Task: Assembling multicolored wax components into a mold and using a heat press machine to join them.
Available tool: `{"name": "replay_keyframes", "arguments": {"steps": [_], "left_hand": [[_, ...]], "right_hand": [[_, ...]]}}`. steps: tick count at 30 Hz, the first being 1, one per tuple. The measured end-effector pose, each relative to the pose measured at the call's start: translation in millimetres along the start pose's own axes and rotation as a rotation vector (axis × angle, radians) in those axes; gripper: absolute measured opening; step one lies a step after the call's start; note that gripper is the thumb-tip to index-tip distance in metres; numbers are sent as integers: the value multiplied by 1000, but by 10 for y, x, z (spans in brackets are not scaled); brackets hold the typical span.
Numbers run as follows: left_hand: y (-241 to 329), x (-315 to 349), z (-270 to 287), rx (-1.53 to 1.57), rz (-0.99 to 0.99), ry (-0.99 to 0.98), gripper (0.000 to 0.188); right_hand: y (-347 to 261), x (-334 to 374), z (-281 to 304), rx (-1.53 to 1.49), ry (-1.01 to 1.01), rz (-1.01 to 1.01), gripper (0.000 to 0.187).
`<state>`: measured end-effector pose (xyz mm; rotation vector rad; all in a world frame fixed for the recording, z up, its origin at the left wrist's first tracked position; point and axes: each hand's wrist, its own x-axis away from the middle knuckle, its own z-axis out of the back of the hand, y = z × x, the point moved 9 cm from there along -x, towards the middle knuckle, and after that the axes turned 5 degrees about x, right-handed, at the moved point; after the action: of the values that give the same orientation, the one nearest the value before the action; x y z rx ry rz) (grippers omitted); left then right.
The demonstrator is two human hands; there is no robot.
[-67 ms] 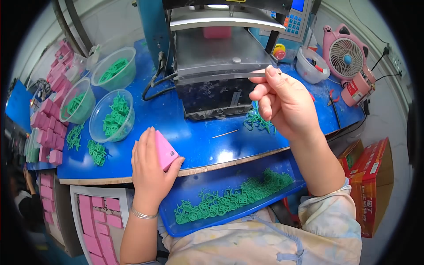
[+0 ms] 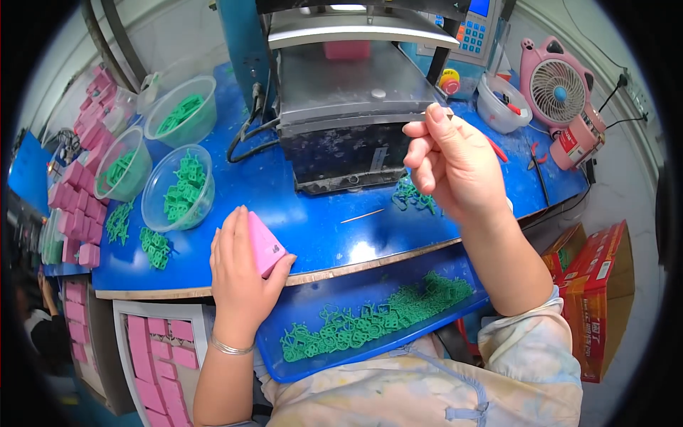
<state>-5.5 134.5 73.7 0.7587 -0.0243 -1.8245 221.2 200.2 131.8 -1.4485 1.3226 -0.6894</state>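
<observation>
My left hand (image 2: pixel 240 269) rests on the near edge of the blue table, fingers closed around the left side of a pink wedge-shaped block (image 2: pixel 267 248). A small dark mark shows on the block's face. My right hand (image 2: pixel 455 160) is raised in front of the black machine, palm turned toward me. Its thumb and index finger pinch a thin grey strip (image 2: pixel 449 115), seen almost edge-on, so its exact kind is unclear. The other fingers curl loosely. A thin stick (image 2: pixel 363 215) lies on the table between my hands.
A press-like machine (image 2: pixel 348 128) stands at the back. Clear tubs (image 2: pixel 178 188) of green plastic pieces and stacked pink blocks (image 2: pixel 80 188) are at left. A blue tray (image 2: pixel 267 349) of green pieces sits below the table edge. At right are a pink fan (image 2: pixel 558 92) and red carton (image 2: pixel 594 306).
My right hand has turned slightly, and less of the thin strip shows beyond the fingertips. The left hand still holds the pink block in place.
</observation>
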Motion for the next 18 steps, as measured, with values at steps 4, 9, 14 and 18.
{"name": "replay_keyframes", "arguments": {"steps": [4,9,14,18], "left_hand": [[-12,-4,10,-22,6,-26,73],[-8,-17,-59,6,-4,-55,78],[-57,0,-70,9,72,-61,78],[-62,13,-61,33,95,-55,80]], "right_hand": [[112,-22,3,-30,85,56,40],[265,-137,-28,-258,57,-176,38],[271,-224,-67,-205,-26,-132,45],[325,-165,-88,-217,-30,-173,49]]}}
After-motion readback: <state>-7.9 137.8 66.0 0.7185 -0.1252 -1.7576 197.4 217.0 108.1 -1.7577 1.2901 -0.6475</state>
